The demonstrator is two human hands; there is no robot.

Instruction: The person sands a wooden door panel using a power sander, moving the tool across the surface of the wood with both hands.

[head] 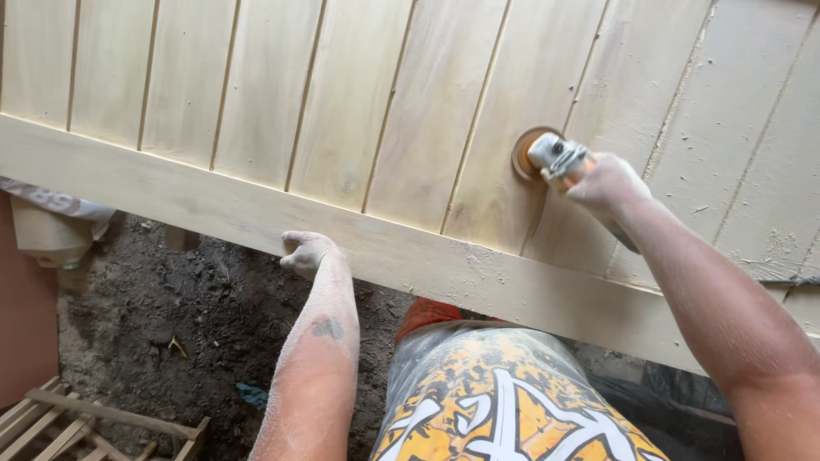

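While the right hand (608, 183) is wrapped around the body of a small angle grinder (557, 157), the tool's round orange-brown sanding disc (523, 154) is pressed flat against a pale wooden panel (410, 111). The fingers of that hand are closed around the grinder, and its metal head is seen just beyond the knuckles. The disc is set on one of the upright boards, just beside a groove between two boards, above the broad cross rail (256, 213) that runs aslant across the panel's lower edge.

The left hand (306, 252) is laid on the lower edge of that cross rail, well apart from the grinder; its fingers are curled over the edge, so the rail is gripped lightly and nothing else is held. Both forearms are coated with fine pale dust, and dust and crumbs are scattered over the boards near the disc and along the rail.

Below the panel, dark bare earth (171, 316) is seen. Patterned orange, black and white shorts (504, 401) are visible at the bottom of the view. A small stack of wooden slats (77, 423) is lying at the lower left corner, and a pale bundle of cloth (51, 226) is tucked under the rail at the left edge
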